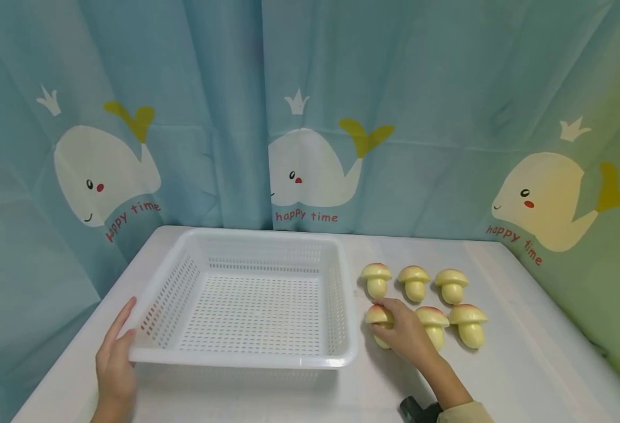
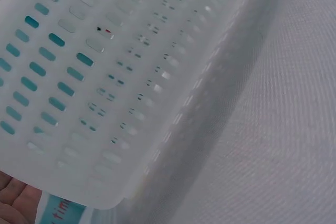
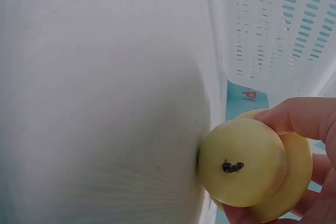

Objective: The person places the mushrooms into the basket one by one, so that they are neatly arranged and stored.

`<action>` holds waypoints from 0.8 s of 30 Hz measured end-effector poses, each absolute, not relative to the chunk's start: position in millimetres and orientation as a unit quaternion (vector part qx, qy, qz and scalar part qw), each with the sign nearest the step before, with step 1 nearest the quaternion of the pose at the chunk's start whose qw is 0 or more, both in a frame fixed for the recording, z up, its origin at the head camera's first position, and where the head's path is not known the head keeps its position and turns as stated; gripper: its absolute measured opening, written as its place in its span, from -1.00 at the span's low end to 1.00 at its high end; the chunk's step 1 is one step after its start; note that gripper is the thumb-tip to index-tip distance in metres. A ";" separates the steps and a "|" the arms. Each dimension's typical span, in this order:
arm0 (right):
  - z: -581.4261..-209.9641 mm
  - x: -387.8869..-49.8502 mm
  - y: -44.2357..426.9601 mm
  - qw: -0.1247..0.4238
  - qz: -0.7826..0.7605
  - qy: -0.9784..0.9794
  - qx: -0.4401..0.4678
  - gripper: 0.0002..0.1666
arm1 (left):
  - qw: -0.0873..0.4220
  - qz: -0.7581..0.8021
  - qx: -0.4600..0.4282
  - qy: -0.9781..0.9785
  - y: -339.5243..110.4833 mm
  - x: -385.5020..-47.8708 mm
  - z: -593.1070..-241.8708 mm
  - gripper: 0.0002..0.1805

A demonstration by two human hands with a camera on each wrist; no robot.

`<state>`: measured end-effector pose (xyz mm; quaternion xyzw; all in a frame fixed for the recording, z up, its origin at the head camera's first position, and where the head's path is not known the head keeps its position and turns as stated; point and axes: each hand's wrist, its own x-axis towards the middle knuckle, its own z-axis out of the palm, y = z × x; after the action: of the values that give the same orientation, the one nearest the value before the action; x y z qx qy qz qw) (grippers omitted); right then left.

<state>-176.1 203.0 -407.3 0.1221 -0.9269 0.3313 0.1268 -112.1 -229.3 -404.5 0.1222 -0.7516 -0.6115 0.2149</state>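
My right hand [image 1: 405,330] pinches the cap of a pale yellow toy mushroom [image 1: 378,315] with a reddish top, at the front left of the mushroom group. In the right wrist view, the rounded stem end of this mushroom [image 3: 239,163] faces the camera and bears a dark mark; thumb and fingers wrap its cap. A white perforated plastic basket [image 1: 241,358] stands on the table to its left, with nothing inside. My left hand [image 1: 115,367] rests at the basket's front left corner, its fingers extended along the outside. Only part of that hand shows in the left wrist view.
Several similar mushrooms lie right of the basket in two rows, among them a back-row mushroom [image 1: 414,282] and a front-right mushroom [image 1: 469,326]. The white table [image 1: 532,364] meets a blue curtain [image 1: 436,176] with whale prints behind. A black device [image 1: 418,411] sits at my right wrist.
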 end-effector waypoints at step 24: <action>-394.6 -174.4 202.9 0.162 0.379 -0.900 0.143 -0.52 | 0.221 -0.675 0.133 -0.691 -223.9 -113.7 -404.7 -0.45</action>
<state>-174.4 202.9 -394.6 0.1427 -0.8996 0.3795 0.1625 -113.7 -223.9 -404.7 0.1332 -0.6914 -0.6747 0.2211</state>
